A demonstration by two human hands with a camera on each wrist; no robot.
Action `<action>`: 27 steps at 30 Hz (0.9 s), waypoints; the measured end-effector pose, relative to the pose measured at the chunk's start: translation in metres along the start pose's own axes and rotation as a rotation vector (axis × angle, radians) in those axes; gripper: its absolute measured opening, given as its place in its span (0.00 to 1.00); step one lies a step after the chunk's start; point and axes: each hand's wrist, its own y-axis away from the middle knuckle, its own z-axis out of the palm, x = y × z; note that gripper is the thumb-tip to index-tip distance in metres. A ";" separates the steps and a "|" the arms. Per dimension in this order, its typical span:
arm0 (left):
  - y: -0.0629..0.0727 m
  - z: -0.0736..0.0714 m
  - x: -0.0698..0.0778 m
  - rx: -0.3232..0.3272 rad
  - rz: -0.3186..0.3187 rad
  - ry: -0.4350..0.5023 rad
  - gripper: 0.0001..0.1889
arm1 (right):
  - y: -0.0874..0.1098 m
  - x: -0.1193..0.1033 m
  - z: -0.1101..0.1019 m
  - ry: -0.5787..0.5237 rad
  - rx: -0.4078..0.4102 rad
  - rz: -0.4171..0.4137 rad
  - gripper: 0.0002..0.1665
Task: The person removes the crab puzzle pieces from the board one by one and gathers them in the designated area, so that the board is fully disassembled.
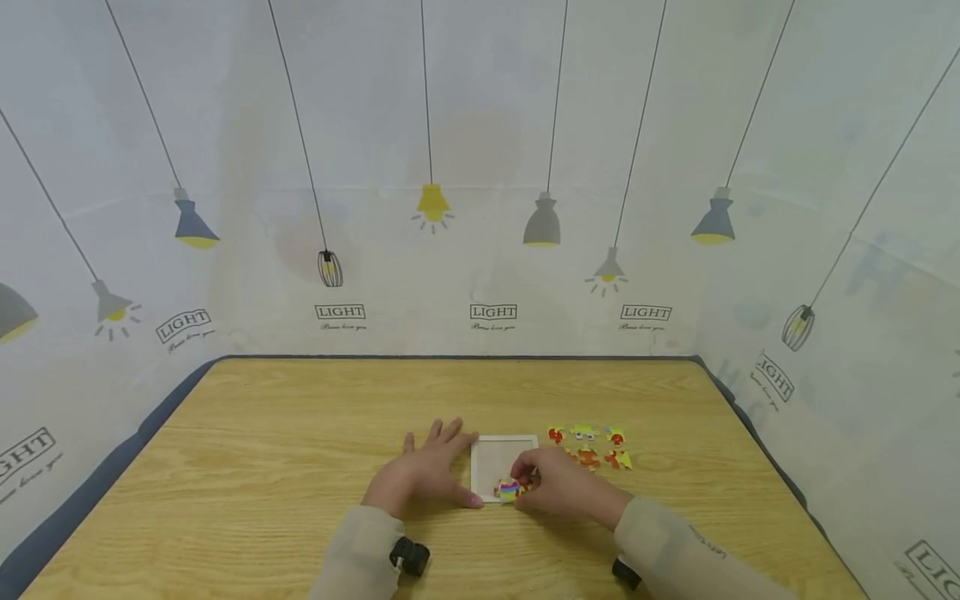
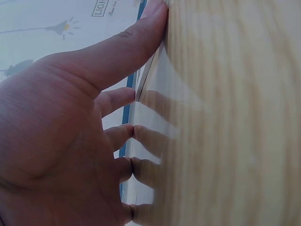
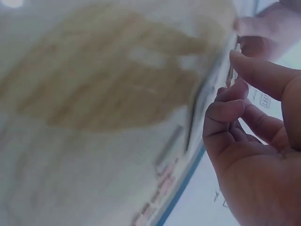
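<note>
A square white puzzle frame (image 1: 504,438) lies on the wooden table. My left hand (image 1: 426,473) is spread along its left side, fingers extended, with the thumb at the lower left corner. In the left wrist view the fingertips (image 2: 126,131) rest on the tabletop. Over the frame's lower right part, my right hand (image 1: 566,487) pinches a rainbow-striped jigsaw piece (image 1: 510,490) between thumb and fingers. The right wrist view shows that piece (image 3: 231,74) edge-on, and its picture is hidden there. Part of the frame's right side is covered by the right hand.
Several loose jigsaw pieces (image 1: 588,457) in red, orange and yellow lie in two rows right of the frame, some partly behind the right hand. The wooden table (image 1: 300,433) extends around them. A wall covering (image 1: 480,275) printed with lamps encloses the table's back and sides.
</note>
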 end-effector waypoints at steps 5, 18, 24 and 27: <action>-0.001 0.000 -0.001 -0.002 -0.003 0.000 0.56 | 0.005 0.001 -0.020 -0.009 0.060 -0.022 0.13; -0.002 0.000 -0.001 -0.011 0.003 -0.002 0.56 | 0.033 0.023 -0.076 0.027 0.211 0.049 0.15; -0.004 0.000 -0.002 -0.019 0.004 -0.016 0.56 | 0.046 0.044 -0.078 0.042 0.221 0.033 0.14; -0.004 0.001 -0.002 -0.024 0.000 -0.020 0.56 | 0.052 0.053 -0.075 0.037 0.197 0.045 0.14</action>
